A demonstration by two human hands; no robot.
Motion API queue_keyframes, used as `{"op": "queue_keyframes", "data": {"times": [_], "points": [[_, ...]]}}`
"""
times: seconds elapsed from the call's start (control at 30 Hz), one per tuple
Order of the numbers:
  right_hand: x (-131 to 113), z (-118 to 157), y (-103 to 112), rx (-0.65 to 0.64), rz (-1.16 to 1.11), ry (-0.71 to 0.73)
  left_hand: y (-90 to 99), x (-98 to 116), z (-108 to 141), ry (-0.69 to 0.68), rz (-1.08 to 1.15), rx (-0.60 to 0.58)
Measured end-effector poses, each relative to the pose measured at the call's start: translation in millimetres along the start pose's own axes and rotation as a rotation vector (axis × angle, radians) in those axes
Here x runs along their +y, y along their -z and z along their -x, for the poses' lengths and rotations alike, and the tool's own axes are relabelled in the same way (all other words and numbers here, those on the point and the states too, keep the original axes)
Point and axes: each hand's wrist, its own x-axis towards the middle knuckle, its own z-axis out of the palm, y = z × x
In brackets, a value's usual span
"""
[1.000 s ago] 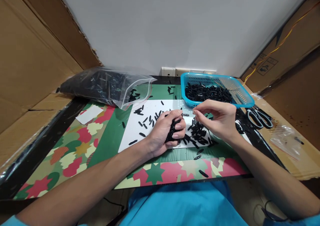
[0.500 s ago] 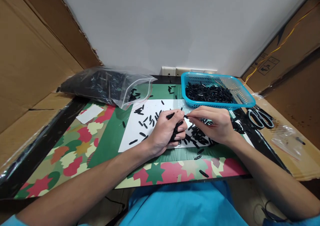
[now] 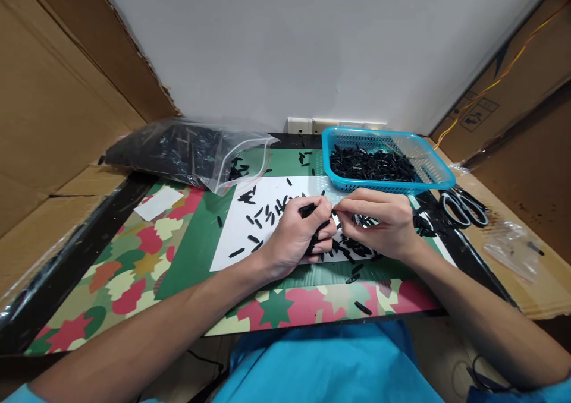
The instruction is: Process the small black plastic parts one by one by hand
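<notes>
Small, elongated black pieces fill my left hand, whose fingers are curled round a bunch of them. My right hand is beside it, thumb and forefinger pinched together close to the left fingertips. A dark bit of a black piece shows at that pinch, mostly hidden by the fingers. Under both hands lies a white sheet strewn with more of these pieces, scattered to the left and heaped below my right hand. What exactly the pieces are I cannot make out.
A blue plastic basket of black pieces stands at the back right. A filled clear zip bag lies back left. Scissors and a small plastic bag are on the right. Cardboard walls flank the table.
The small black piece that showed between the two hands is now mostly covered by my right fingers. Both hands have shifted very little, and the left still grips its bunch.
</notes>
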Motion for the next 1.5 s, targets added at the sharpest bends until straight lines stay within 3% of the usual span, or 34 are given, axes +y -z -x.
{"op": "queue_keyframes", "data": {"times": [0.23,0.47,0.67,1.3,1.5], "points": [[-4,-4,5,0.114,-0.013,-0.111,-0.6,4,1,0.016,0.025,0.029],[0,-1,6,-0.037,-0.226,-0.161,-1.0,7,2,0.021,0.029,0.045],[-3,1,1,0.001,-0.301,-0.267,-1.3,10,2,0.03,0.05,0.062],[-5,-1,0,0.039,-0.271,-0.291,-0.9,10,0,0.111,0.074,0.067],[-1,-1,0,0.01,-0.245,-0.215,0.9,5,-2,0.119,0.038,0.045]]}}
